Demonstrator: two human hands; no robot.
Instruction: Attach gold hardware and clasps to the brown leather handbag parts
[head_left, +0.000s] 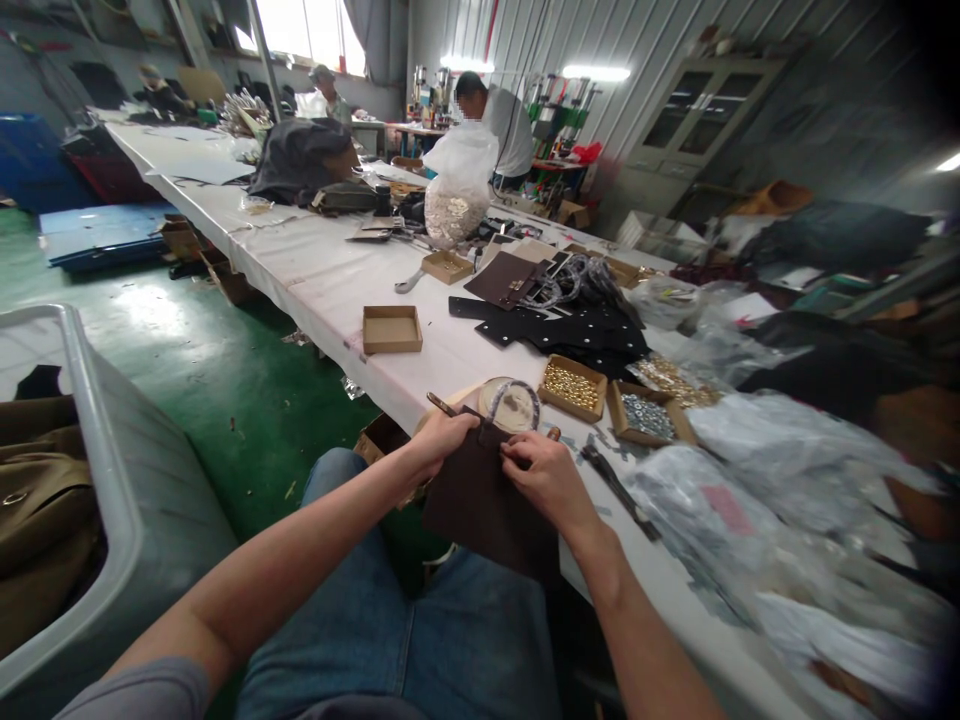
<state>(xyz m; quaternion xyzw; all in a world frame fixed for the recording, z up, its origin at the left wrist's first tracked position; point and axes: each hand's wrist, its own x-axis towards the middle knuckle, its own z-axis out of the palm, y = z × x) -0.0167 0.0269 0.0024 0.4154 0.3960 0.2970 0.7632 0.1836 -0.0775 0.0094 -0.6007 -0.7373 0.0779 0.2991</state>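
We see window (304, 28) blown out, tube lights (596, 73) glaring, floor (154, 312) reflecting glare, right edge blurred, right corners dark.

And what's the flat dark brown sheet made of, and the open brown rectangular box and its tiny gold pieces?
The flat dark brown sheet looks like leather or imitation leather, matt and smooth; I can't tell which. The open brown rectangular box seems cardboard: dull, with thin, straight walls. The tiny gold pieces are probably metal, since they glint.
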